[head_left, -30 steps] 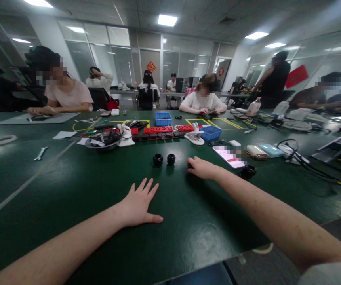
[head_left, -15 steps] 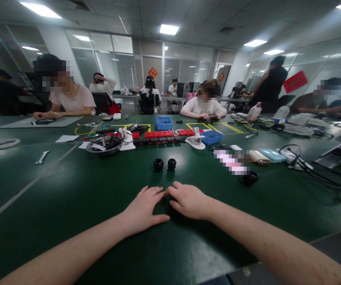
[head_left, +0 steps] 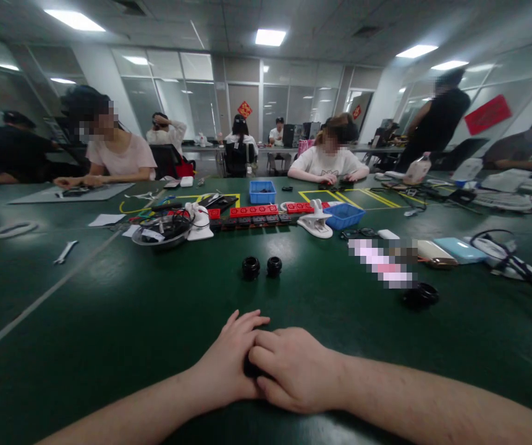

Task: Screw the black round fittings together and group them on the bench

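My right hand point(head_left: 291, 371) is closed around a small black piece point(head_left: 251, 367), mostly hidden by its fingers, low over the front of the green table. Against it rests my left hand point(head_left: 231, 358), its fingers stretched out and spread. The left thumb is tucked out of sight behind the right hand. Beyond my hands stand two round, hollow black fittings, the left fitting point(head_left: 250, 268) slightly bigger than the right fitting point(head_left: 274, 266). A wider black ring-shaped fitting point(head_left: 421, 295) lies to the right, beside a pixelated patch.
Farther back are a metal bowl point(head_left: 164, 240) of cables, a red block row point(head_left: 254, 211), a white clamp base point(head_left: 316, 227) and blue bins point(head_left: 262, 193). On the left lies a wrench point(head_left: 65, 253). Cables crowd the right. People sit across the green table point(head_left: 154, 309).
My right hand has come nearer to me and now overlaps my left hand, with the black piece between them. The view has shifted slightly.
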`<move>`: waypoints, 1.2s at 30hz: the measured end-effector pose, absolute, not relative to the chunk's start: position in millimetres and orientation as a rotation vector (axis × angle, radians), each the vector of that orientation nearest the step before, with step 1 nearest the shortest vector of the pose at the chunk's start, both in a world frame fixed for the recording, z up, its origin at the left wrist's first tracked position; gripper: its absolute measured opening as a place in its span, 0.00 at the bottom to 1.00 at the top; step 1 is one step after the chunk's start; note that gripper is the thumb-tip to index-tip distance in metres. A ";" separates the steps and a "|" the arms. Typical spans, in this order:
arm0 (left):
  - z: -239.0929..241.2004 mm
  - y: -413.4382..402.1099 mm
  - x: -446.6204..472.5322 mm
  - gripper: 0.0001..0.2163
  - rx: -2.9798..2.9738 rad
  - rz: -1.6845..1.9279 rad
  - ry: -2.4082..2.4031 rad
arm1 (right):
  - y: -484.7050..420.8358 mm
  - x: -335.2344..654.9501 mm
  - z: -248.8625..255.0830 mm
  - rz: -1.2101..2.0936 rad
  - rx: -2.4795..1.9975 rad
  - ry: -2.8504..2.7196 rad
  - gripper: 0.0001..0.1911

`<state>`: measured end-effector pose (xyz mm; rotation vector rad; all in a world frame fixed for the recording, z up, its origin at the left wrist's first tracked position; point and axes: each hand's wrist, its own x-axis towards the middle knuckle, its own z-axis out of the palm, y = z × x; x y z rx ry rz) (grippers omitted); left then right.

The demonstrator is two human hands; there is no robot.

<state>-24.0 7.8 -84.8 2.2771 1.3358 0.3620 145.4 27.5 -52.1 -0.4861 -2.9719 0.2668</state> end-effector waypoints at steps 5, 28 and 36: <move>-85.3 8.5 -23.6 0.27 2.275 0.398 1.277 | 29.4 147.2 -58.7 0.270 -0.440 -2.921 0.09; -95.9 11.9 -28.8 0.26 2.286 0.330 1.221 | 39.5 151.3 -85.0 0.047 -0.261 -2.592 0.12; -102.7 12.5 -31.9 0.32 2.324 0.338 1.197 | 39.9 152.2 -84.8 0.126 -0.286 -2.462 0.18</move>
